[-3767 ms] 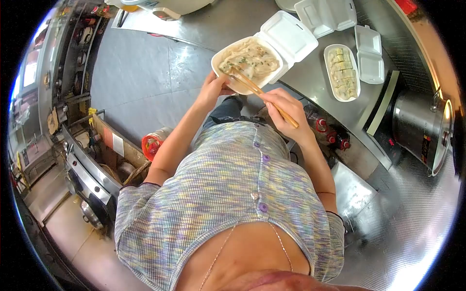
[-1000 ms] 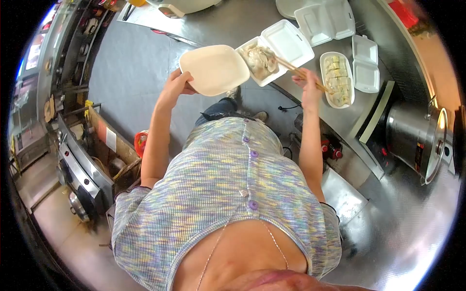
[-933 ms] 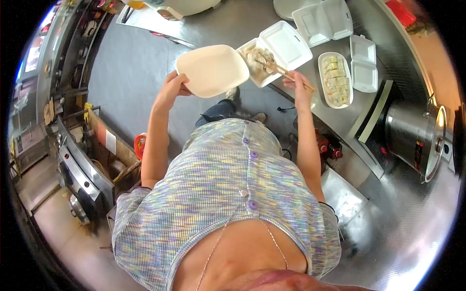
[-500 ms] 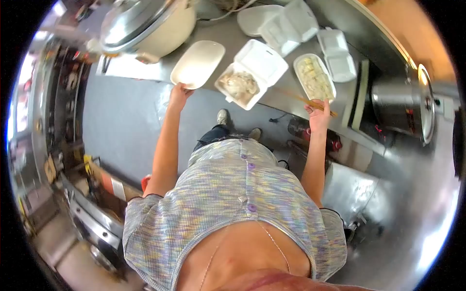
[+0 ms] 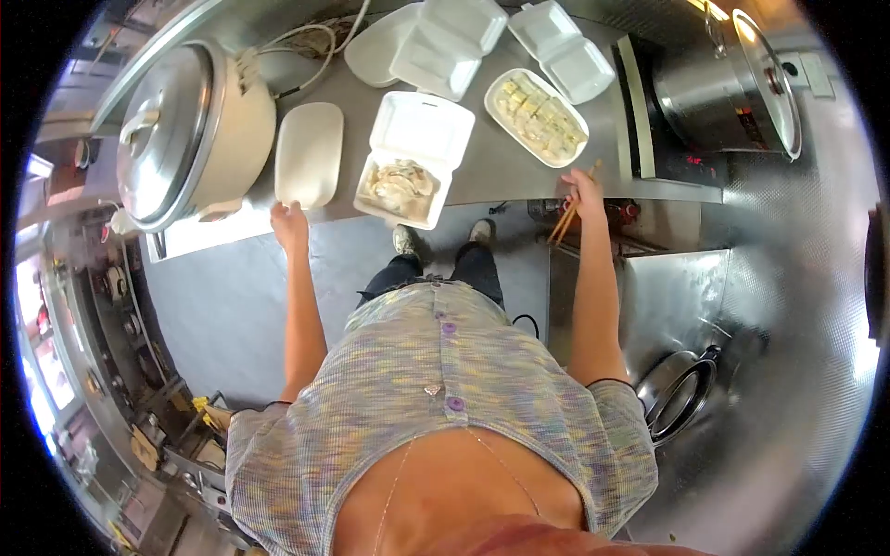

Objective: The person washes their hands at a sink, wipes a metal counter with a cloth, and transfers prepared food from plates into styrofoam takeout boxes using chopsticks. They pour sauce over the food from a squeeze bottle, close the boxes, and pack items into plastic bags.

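Observation:
My left hand (image 5: 289,224) is closed at the near-left corner of an empty white oblong plate (image 5: 310,156), its fingertips on the rim. In my right hand (image 5: 584,195) is a pair of wooden chopsticks (image 5: 564,222), held slanting below the counter's front edge. Just beyond that hand, a white oblong dish (image 5: 495,102) holds several pale, filled pieces in rows, perhaps dumplings. Between my hands stands an opened white foam box (image 5: 422,125), with a heap of pale, soft food (image 5: 400,188) in its near half.
A large cream cooker (image 5: 243,139) with a metal lid stands at the left. More open foam boxes (image 5: 449,46) (image 5: 577,72) and a white lid or plate (image 5: 378,46) lie at the back. A tall steel pot (image 5: 705,102) is at the right.
The view has shifted. The white plate now lies straighter, beside the cooker, with my left hand still at its near edge. My right hand has drawn back from the filled dish with the chopsticks.

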Demonstrator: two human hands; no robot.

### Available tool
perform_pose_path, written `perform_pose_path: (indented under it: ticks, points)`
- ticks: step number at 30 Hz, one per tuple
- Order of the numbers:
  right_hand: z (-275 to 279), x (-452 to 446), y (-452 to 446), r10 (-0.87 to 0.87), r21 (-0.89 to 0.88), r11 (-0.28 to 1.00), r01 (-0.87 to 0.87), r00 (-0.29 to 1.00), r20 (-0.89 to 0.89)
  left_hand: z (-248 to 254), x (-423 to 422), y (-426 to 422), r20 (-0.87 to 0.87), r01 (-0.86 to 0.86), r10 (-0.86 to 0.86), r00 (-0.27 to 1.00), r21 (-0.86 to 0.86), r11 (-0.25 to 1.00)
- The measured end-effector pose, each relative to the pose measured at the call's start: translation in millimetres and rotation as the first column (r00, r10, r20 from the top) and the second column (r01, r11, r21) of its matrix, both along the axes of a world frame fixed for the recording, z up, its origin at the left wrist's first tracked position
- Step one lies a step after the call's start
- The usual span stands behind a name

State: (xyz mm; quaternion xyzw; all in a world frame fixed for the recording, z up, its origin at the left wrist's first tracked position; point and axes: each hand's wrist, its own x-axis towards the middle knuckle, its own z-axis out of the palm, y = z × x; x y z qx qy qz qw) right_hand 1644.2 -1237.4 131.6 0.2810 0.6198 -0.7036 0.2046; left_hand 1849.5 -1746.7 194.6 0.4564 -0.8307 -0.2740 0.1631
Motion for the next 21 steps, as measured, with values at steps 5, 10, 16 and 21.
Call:
perform_pose_path:
  ticks: [5, 10, 16, 21]
  points:
    - [-13, -39, -1, 0.049, -0.040, 0.998, -0.047, 0.998, 0.050, 28, -154, 48, -0.131, 0.480, -0.490, 0.862, -0.105, 0.871]
    - [-10, -40, 6, 0.060, -0.097, 0.993, -0.062, 0.998, -0.018, 21, -280, 92, 0.239, 0.495, -0.441, 0.865, -0.266, 0.827]
    - [19, -5, 57, -0.116, -0.122, 0.986, 0.111, 0.993, -0.033, 46, -293, 119, -0.044, 0.424, -0.489, 0.871, -0.434, 0.795]
    - [69, 34, 100, -0.247, -0.111, 0.967, 0.231, 0.955, -0.162, 26, -245, 157, -0.244, 0.517, -0.615, 0.750, -0.363, 0.775]
